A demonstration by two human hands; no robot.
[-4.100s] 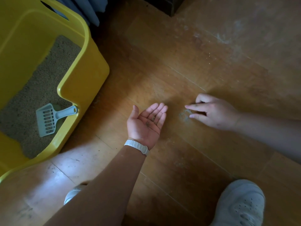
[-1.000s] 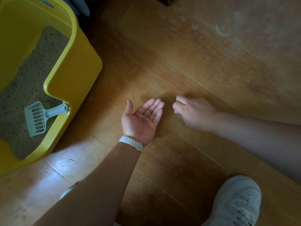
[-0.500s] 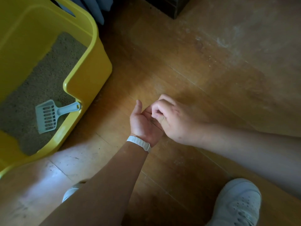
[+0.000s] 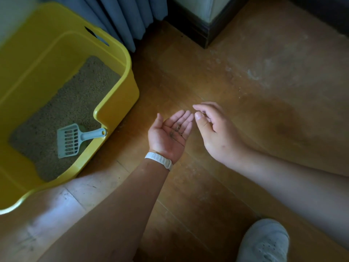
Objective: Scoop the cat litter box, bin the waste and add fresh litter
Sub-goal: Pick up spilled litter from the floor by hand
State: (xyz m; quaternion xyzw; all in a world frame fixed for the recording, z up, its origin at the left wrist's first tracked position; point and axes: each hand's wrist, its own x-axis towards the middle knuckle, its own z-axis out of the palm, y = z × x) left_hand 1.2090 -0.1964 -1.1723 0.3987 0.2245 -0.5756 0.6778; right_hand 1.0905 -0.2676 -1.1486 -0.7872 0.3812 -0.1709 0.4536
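We hold our left hand [image 4: 166,137] palm-up, grip released, litter grains [image 4: 177,128] on it; right hand [image 4: 217,131], at 3 o'clock, likewise released

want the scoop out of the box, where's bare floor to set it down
Widest: the floor beyond the right hand, up to the dark plinth, though dusty. Also between the left forearm and the white shoe. Tight between the litter box and left hand.

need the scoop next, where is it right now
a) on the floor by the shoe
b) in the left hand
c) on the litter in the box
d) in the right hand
c: the scoop lies on the litter inside the box, handle toward the near rim.
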